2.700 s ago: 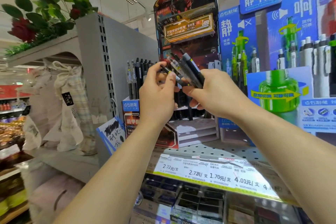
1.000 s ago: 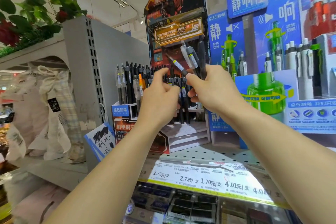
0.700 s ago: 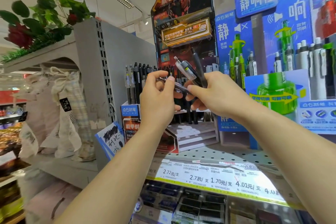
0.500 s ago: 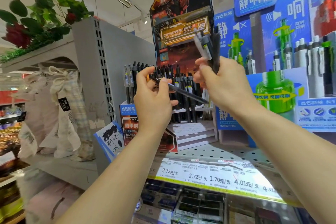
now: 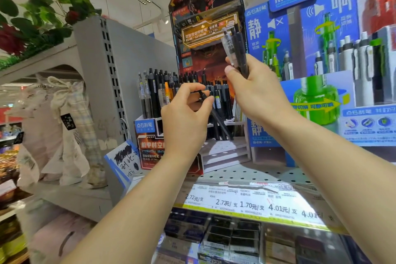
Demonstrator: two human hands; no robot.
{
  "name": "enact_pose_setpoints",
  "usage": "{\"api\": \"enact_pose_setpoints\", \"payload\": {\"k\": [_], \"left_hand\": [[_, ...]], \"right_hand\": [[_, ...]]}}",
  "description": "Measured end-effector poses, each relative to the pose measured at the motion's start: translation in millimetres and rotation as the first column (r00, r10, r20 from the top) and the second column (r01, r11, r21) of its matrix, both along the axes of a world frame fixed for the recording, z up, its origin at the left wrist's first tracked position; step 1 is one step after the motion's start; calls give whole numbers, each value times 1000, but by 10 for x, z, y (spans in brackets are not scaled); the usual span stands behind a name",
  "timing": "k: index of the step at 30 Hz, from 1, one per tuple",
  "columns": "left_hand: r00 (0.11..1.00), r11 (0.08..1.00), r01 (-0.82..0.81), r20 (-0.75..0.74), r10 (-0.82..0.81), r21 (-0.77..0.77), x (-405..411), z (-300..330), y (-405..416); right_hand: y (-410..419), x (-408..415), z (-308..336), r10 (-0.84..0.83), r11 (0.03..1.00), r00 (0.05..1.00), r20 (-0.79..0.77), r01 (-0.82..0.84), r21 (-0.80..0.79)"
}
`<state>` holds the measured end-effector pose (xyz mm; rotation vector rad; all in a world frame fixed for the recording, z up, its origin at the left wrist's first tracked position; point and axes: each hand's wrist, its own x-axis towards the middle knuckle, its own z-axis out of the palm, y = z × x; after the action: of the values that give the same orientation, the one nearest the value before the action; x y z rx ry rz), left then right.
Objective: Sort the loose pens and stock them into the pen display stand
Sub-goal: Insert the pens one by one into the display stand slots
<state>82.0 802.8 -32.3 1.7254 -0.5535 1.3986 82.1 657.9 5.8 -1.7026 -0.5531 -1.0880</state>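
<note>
A: At the centre of the frame, what is the left hand (image 5: 184,118) doing?

B: It pinches a single black pen (image 5: 214,113), pulled away from the bunch since half a second ago and now tilted tip-down toward the pen display stand (image 5: 205,13).

A: And the right hand (image 5: 255,90)?

B: Its fingers grip the remaining pens (image 5: 234,49), lifted upright just right of centre, above the stand's tiers.

A: So sorting is under way?

B: I'd say so: one pen is separated and probably headed for a slot among the stocked pens (image 5: 154,92).
</note>
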Motion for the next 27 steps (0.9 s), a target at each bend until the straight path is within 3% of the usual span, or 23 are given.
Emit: {"api": "enact_pose_setpoints", "payload": {"k": [4,9,15,19,22,24,27], "left_hand": [[993,977,-96,-55,108,188,1,54,-43],[856,848,-27,-425,293,529,26,160,-117],[763,830,69,-565,314,554,55,244,-133],[743,850,171,-632,221,498,72,265,-87],[840,951,161,-543,9,265,82,228,-37],[908,986,164,-394,-143,20,87,189,19],[916,943,265,-254,-311,-200,54,156,70]], "right_hand": [[11,-43,20,32,999,999,-4,-32,41],[-12,-67,48,118,990,991,-67,-113,79],[-27,-91,69,160,984,977,-139,-147,97],[-24,-64,42,209,974,970,-121,-196,115],[-20,-37,29,276,953,957,-94,-259,156],[-26,-9,15,233,971,969,-88,-227,71],[-5,-4,-32,75,972,993,-92,-93,-217]]}}
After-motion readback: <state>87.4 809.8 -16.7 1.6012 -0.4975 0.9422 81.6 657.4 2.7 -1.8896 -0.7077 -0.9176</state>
